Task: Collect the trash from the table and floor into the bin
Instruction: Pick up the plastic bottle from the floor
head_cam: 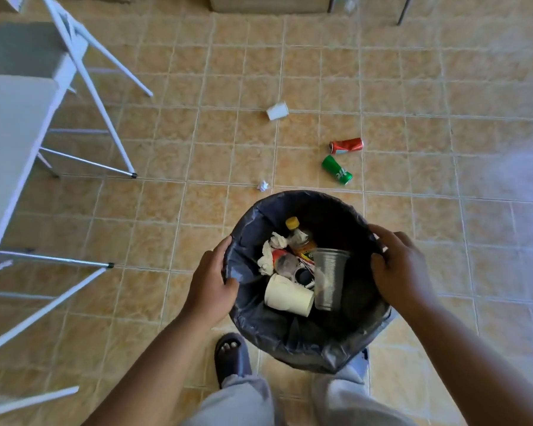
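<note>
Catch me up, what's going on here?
A person grips the bin by its rim with left hand and right hand. Inside are a white cup, a clear cup, a bottle and crumpled paper. On the floor beyond lie a paper cup, a red can, a green can and a paper ball, not yet collected.

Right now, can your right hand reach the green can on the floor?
Probably not yet: the right hand grips the bin rim, and the green can lies past the far rim. Free that hand and the way looks clear.
</note>
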`<state>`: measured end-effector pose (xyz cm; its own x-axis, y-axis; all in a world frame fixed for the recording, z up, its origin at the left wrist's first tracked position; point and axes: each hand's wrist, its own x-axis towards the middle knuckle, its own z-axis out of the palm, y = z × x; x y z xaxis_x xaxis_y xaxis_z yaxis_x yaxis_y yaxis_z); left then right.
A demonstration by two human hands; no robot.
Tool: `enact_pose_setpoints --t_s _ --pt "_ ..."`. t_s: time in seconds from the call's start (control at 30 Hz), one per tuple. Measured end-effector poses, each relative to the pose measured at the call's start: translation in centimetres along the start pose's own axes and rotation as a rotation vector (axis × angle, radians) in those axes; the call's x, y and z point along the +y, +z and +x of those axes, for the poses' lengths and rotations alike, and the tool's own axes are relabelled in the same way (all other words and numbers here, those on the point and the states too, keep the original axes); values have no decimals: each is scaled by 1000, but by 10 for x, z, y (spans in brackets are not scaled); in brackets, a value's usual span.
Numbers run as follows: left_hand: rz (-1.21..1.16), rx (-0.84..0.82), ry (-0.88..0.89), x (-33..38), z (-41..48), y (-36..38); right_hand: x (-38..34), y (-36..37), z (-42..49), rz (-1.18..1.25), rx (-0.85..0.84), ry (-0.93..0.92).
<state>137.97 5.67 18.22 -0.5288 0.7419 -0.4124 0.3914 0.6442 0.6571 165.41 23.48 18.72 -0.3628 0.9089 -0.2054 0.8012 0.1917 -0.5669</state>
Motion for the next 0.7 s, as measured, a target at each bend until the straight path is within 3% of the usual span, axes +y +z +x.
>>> enact_pose_setpoints --t_s 0.33,0.53,0.7 --pt "100 71 89 -138 202 120 111 197 155 -46 0 -112" --pt "81 174 215 -171 258 150 138 247 203 -80 73 -210" --pt "71 208 204 -183 275 155 139 264 212 -73 78 -220"
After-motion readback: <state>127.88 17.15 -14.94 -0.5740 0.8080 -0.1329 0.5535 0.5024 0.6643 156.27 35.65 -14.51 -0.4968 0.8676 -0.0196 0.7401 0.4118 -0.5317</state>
